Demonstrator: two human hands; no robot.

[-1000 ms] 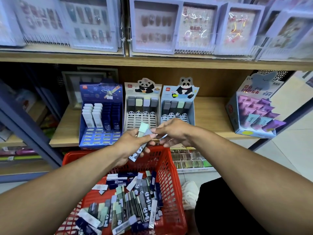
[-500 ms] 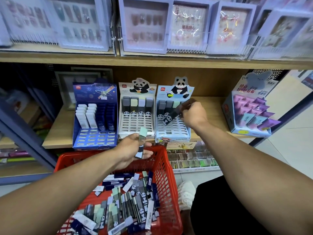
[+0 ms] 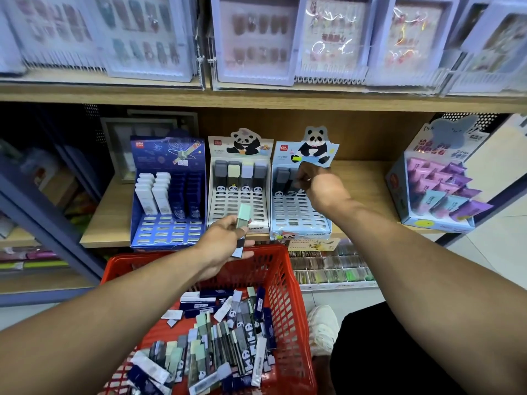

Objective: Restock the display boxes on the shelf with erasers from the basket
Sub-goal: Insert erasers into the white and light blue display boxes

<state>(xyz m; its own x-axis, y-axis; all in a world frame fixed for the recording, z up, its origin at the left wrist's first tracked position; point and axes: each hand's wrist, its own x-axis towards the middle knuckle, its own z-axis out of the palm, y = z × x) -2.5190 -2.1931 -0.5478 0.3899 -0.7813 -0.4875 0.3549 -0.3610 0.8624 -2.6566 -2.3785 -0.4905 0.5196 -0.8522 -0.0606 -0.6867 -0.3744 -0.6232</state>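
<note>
Head cam: your right hand is up at the top row of the light-blue panda box on the shelf, fingers pinched on a dark eraser going in beside the grey ones. Your left hand grips a mint-tipped eraser upright, just above the red basket, in front of the white panda box. Loose erasers fill the basket; blue box sits left.
</note>
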